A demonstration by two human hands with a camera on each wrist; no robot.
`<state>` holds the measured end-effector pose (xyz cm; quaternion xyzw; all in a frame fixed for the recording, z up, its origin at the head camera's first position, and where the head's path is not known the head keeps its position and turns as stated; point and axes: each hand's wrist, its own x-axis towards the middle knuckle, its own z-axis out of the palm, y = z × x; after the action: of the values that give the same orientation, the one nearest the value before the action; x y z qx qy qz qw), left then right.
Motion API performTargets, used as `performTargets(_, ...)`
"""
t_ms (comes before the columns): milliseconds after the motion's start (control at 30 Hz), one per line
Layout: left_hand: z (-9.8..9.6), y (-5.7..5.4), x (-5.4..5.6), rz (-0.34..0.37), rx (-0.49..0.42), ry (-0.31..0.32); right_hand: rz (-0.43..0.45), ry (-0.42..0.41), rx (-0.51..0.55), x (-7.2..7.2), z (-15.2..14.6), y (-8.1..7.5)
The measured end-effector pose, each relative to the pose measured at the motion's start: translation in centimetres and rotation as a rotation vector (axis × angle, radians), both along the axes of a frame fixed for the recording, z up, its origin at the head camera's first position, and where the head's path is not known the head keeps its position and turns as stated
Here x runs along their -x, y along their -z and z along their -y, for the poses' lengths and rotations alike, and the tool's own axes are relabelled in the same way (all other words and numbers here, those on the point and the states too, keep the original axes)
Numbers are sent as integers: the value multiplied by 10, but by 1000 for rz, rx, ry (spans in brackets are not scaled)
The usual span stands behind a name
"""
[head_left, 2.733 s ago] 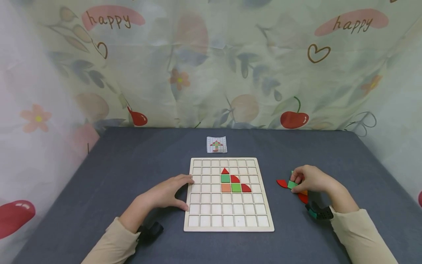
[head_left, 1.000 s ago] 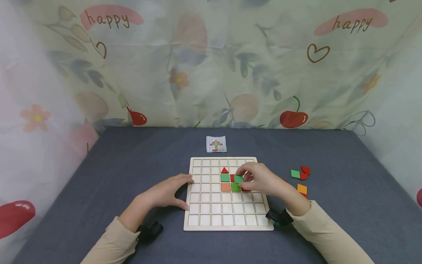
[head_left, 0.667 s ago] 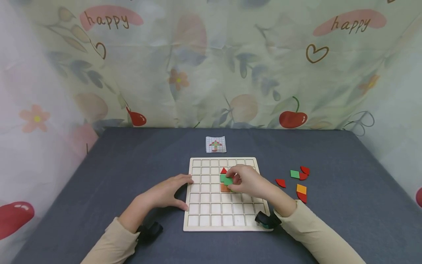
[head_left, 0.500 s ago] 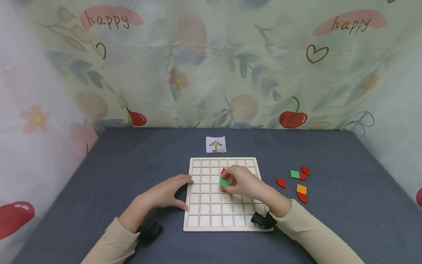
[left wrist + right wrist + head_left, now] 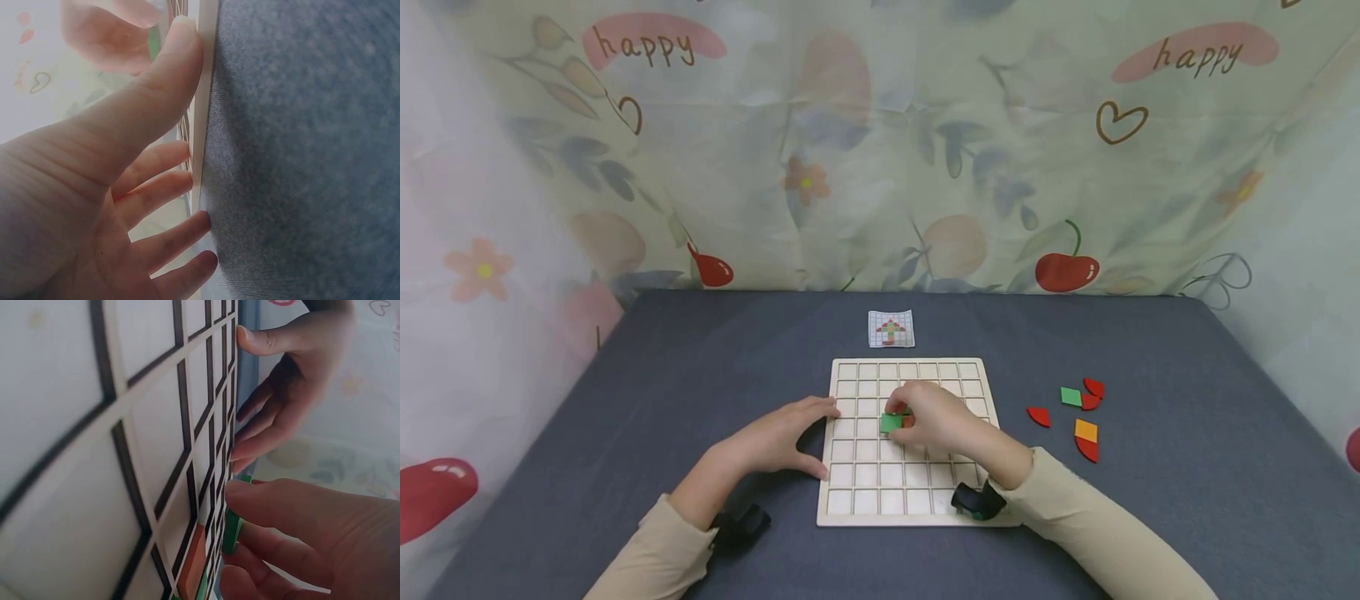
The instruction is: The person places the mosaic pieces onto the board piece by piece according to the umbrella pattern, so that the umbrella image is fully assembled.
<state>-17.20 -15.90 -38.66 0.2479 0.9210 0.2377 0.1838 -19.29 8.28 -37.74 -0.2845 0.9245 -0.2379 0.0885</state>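
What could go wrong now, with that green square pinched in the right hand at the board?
The green square could catch on the grid lines and sit crooked if the right hand lets go off-line.

Its fingers might nudge the orange square close by.

The left hand touches the edge of the board, so a push there could perhaps shift everything.

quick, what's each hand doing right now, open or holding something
Left hand: open, touching the left edge of the wooden grid board.
Right hand: closed, pinching a green square tile at the board.
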Motion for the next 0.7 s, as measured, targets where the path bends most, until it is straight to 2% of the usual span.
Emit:
performTargets(167, 0, -1, 0, 1, -2, 0, -25, -13, -13, 2, 3, 3)
performTargets(700, 0, -1, 0, 3, 0, 1, -9, -6, -31, 3, 5, 5)
